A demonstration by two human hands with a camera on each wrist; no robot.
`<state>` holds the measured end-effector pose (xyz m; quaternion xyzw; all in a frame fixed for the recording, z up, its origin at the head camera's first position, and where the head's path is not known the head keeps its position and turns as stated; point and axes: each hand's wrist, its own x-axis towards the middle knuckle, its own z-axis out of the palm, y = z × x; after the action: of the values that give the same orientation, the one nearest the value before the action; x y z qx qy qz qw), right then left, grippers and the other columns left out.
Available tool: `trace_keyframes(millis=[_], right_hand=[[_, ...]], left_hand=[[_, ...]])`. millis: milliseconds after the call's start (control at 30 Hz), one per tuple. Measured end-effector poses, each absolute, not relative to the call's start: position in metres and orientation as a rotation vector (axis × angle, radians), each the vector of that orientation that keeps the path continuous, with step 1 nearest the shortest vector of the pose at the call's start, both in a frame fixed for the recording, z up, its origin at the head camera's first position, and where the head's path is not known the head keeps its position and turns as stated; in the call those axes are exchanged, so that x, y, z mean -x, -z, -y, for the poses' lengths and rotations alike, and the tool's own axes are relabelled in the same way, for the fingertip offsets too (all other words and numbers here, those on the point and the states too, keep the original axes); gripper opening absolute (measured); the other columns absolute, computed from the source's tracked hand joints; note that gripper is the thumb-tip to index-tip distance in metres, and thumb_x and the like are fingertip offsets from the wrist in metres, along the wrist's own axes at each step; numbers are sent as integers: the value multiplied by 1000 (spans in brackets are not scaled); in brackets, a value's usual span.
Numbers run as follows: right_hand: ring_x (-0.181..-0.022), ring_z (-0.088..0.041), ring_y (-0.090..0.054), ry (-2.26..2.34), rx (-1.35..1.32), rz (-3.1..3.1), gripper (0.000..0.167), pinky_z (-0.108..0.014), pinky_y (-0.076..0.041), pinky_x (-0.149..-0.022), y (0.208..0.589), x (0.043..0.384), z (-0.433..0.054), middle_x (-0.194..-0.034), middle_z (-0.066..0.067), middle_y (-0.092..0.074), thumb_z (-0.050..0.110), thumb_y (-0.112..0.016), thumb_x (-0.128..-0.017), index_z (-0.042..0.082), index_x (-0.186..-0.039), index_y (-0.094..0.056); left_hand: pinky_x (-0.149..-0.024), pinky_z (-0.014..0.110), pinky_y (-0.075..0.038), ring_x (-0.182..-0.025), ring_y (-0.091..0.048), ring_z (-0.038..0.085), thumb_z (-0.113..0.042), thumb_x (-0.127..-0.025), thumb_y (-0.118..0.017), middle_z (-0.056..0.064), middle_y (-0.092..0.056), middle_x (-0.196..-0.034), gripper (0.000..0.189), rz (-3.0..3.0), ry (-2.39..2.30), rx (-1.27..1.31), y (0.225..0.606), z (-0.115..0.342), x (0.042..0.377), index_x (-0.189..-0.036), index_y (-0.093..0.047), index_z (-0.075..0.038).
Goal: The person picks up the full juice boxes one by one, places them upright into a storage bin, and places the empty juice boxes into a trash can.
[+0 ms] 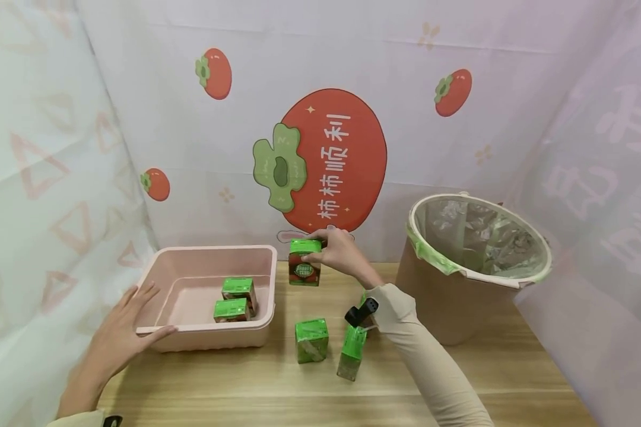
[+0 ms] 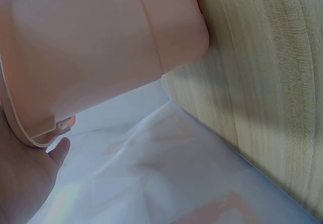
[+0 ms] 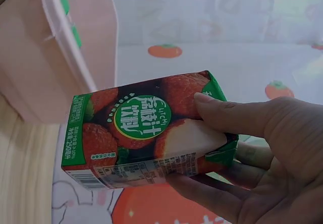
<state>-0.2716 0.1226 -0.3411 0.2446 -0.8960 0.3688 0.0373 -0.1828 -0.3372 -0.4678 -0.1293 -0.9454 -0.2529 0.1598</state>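
Observation:
My right hand (image 1: pixel 339 252) grips a litchi juice box (image 3: pixel 146 128) by its green top end, thumb on one face and fingers on the other side. In the head view it is raised over the table, just right of the pink bin (image 1: pixel 269 284). Two green-topped juice boxes (image 1: pixel 232 309) lie inside that bin at its right side. My left hand (image 1: pixel 114 335) rests at the bin's front left corner, fingers spread and thumb along the front rim. On the table stand a juice box (image 1: pixel 312 341) and another juice box (image 1: pixel 351 353); one more is partly hidden behind my right wrist.
A tall trash can (image 1: pixel 432 296) with a plastic liner stands at the right on the wooden table (image 1: pixel 278 385). White printed cloth (image 1: pixel 320 59) walls in the back and both sides.

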Motion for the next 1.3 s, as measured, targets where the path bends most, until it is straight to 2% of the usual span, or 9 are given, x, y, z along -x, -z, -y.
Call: trace_keyframes(millis=[100, 300, 533, 733, 833, 1000, 1300], right_hand=[[-83, -20, -70, -1164, -781, 2719, 39, -25, -55, -69, 335, 268, -113, -102, -9, -78, 15, -89, -87, 0, -121, -77], [-89, -20, -72, -1218, -867, 2680, 39, -24, -59, -74, 325, 266, -89, -106, -10, -78, 17, -87, -90, 1, -124, -77], [-81, -16, -70, -1239, -881, 2648, 36, -20, -54, -68, 322, 262, -64, -100, -9, -79, 21, -87, -90, 1, -119, -78], [-83, -17, -70, -1295, -903, 2638, 35, -18, -53, -70, 324, 259, -41, -102, -9, -78, 19, -87, -90, 0, -118, -78], [-84, -14, -69, -1311, -931, 2640, 33, -17, -53, -72, 327, 258, -28, -103, -10, -78, 18, -87, -90, 0, -117, -78], [-77, -7, -66, -1359, -970, 2633, 32, -17, -53, -68, 333, 256, -9, -101, -8, -80, 16, -88, -88, 1, -115, -79], [-71, 0, -65, -1465, -910, 2602, 38, -15, -55, -64, 344, 252, 17, -97, -7, -80, 16, -92, -84, 0, -115, -79]], left_hand=[[-119, 77, -18, -162, -13, 37, -46, -86, -85, 18, -39, -167, 94, 2706, 722, 373, 470, 336, 183, -161, -43, -10], [-118, 76, -20, -162, -13, 37, -46, -86, -85, 18, -40, -166, 93, 2699, 732, 366, 469, 335, 183, -161, -43, -10], [-117, 76, -23, -162, -14, 35, -46, -86, -85, 19, -40, -166, 92, 2687, 722, 379, 467, 334, 186, -159, -45, -8], [-116, 76, -24, -161, -16, 36, -46, -85, -86, 19, -40, -166, 92, 2676, 726, 391, 466, 335, 186, -158, -46, -9], [-118, 75, -22, -161, -15, 36, -46, -85, -86, 18, -40, -166, 92, 2676, 727, 386, 467, 336, 185, -159, -45, -9], [-119, 75, -20, -162, -14, 36, -46, -86, -85, 17, -39, -167, 93, 2683, 729, 371, 468, 337, 184, -160, -44, -9], [-118, 76, -20, -162, -14, 37, -47, -86, -85, 16, -38, -168, 93, 2688, 728, 358, 468, 336, 183, -160, -44, -9]])
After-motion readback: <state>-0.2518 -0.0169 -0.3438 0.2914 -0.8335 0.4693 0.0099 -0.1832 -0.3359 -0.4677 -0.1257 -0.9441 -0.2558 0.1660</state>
